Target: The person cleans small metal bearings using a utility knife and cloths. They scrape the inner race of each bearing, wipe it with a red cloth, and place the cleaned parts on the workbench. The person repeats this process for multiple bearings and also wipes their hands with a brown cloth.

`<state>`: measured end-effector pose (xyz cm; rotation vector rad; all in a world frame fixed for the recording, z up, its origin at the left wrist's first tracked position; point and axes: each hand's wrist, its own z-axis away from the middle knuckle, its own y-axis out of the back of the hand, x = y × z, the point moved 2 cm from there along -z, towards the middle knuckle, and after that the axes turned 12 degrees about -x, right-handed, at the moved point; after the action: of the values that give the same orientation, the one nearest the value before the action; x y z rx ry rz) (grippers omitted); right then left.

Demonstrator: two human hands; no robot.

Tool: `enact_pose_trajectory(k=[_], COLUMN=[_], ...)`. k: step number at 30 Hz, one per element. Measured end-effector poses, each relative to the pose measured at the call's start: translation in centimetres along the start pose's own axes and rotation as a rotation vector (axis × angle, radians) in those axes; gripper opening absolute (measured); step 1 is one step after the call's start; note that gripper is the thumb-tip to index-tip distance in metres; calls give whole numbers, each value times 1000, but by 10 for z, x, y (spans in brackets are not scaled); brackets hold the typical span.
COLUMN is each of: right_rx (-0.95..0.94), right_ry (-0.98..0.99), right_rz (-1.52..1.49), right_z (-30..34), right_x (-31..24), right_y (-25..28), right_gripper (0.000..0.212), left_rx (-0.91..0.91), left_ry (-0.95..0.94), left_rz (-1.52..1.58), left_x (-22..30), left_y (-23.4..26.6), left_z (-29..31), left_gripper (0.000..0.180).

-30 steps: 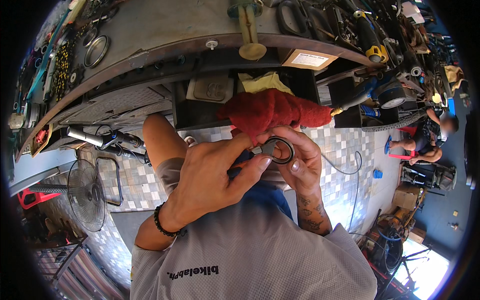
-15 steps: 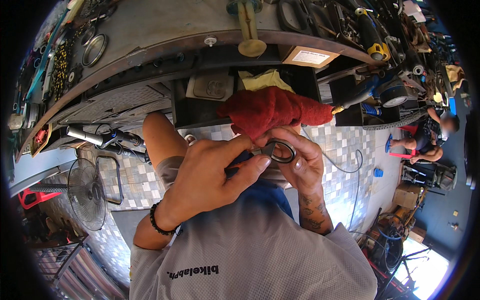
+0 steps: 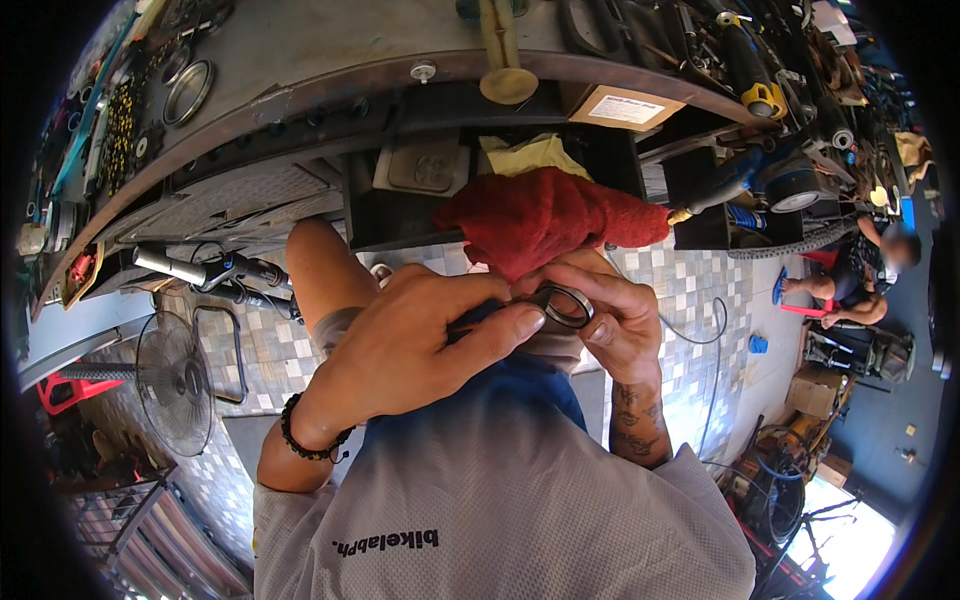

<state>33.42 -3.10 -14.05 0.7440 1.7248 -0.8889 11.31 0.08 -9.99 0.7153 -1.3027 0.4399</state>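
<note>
In front of my body, below a red cloth (image 3: 560,215), both hands come together around a round metal bearing (image 3: 568,306). My right hand (image 3: 618,312) is closed on the ring, its thumb and fingers gripping the right side. From the left, my left hand (image 3: 430,325) presses its thumb beside the ring, fingers curled. It pinches a small dark tool (image 3: 544,296) whose tip meets the bearing's left rim; most of the tool is hidden by the hand. The fingertips behind the bearing are partly covered.
Beyond the hands is an open black drawer (image 3: 395,225) with the red cloth over it. Above runs a workbench (image 3: 330,50) bearing tools, a power drill (image 3: 755,90) and metal rings. A fan (image 3: 180,385) stands at left; a seated person (image 3: 865,265) is at far right.
Both hands and the bearing have shifted slightly right. The bearing has tilted a little, and less of the tool's grey tip shows across it.
</note>
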Motion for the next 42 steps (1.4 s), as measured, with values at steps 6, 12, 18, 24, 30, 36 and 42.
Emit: enact_pose_trajectory(k=[6,12,18,24,30,36,42], right_rx=[15,41,44,61,128,44,46], right_ry=[21,48,135,143,48,99,75], right_rz=[-66,-176,-262,-258,-216,-237,-225], right_z=[-1,-3,-5,-8,-7,-7,-5], right_x=[2,5,11,10,8,11,8], right_y=[1,-4,-9,-15,-18,-14,-15], right_gripper=[54,56,61,64,72,67,66], left_rx=[16,113,289,402,350,287,267], left_ry=[19,37,-45,-86,-81,-82,-66], left_rz=[-17,-107,-275,-384,-293,-238,-220], left_x=[2,5,6,8,8,9,10], left_y=[-1,-5,-16,-23,-19,-15,-15], left_z=[0,2,3,3,5,7,7], left_gripper=[36,33,26,25,22,22,22])
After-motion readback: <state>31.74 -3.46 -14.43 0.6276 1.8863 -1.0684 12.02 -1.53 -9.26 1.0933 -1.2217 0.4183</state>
